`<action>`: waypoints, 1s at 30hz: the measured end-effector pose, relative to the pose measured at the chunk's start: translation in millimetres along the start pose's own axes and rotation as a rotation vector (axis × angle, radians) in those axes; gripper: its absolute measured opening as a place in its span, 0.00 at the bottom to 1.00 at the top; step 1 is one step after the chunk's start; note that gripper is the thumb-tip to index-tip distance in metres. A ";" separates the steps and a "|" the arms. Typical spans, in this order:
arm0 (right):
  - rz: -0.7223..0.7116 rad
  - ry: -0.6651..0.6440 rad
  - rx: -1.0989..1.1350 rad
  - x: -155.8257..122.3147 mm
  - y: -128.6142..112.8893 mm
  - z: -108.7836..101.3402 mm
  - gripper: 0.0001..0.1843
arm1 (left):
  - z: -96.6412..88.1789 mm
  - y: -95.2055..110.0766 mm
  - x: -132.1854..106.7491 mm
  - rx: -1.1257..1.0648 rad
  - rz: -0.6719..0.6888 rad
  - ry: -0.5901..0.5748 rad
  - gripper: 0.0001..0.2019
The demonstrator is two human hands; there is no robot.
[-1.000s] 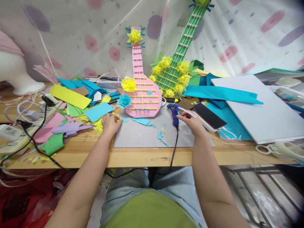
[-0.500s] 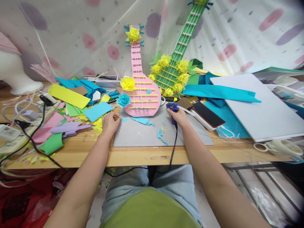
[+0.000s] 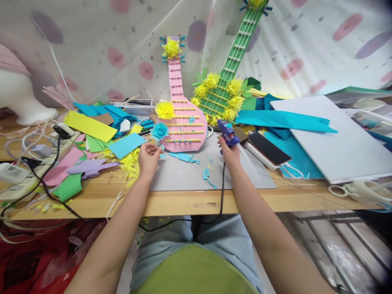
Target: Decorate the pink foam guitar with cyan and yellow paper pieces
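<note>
My right hand (image 3: 229, 152) is wrapped round a blue hot glue gun (image 3: 228, 133), lifted off the grey cutting mat (image 3: 196, 175) with its black cord hanging over the table edge. My left hand (image 3: 149, 157) is raised a little above the mat's left edge, fingers pinched on a small light blue paper scrap (image 3: 161, 147). Just beyond both hands lies a pink paper guitar (image 3: 183, 122) with yellow sticks, a yellow flower and a blue flower (image 3: 160, 130). Blue paper scraps (image 3: 183, 156) lie on the mat between my hands.
A green paper guitar (image 3: 225, 87) with yellow flowers leans on the dotted curtain. Coloured paper sheets (image 3: 92, 130) and a power strip (image 3: 18, 175) with cables lie left. A phone (image 3: 269, 148), teal paper and a white board (image 3: 333, 139) lie right.
My right hand closed on the glue gun and lifted it off the mat. My left hand rose from the mat's edge with a small blue scrap.
</note>
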State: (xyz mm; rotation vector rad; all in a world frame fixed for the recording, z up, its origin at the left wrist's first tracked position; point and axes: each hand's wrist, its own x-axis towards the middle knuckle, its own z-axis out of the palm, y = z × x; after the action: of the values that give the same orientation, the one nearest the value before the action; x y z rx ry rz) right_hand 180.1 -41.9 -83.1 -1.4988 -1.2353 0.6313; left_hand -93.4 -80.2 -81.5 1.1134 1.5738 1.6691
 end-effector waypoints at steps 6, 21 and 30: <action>-0.062 -0.489 -0.051 -40.9 -24.9 18.1 0.21 | 11.7 -1.6 -11.2 -0.095 -0.083 -0.071 0.18; -0.197 -0.536 -0.135 -50.6 -30.4 31.7 0.21 | 14.8 -4.3 -12.5 -0.175 -0.154 -0.124 0.22; -0.230 -0.528 -0.139 -47.8 -23.8 33.8 0.22 | 15.1 -2.4 -13.0 -0.190 -0.151 -0.127 0.23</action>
State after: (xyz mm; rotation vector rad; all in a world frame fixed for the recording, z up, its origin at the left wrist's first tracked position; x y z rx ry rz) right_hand 126.2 -74.8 -81.7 -1.3127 -1.8582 0.8280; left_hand -74.4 -83.5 -86.9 0.9591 1.3545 1.5787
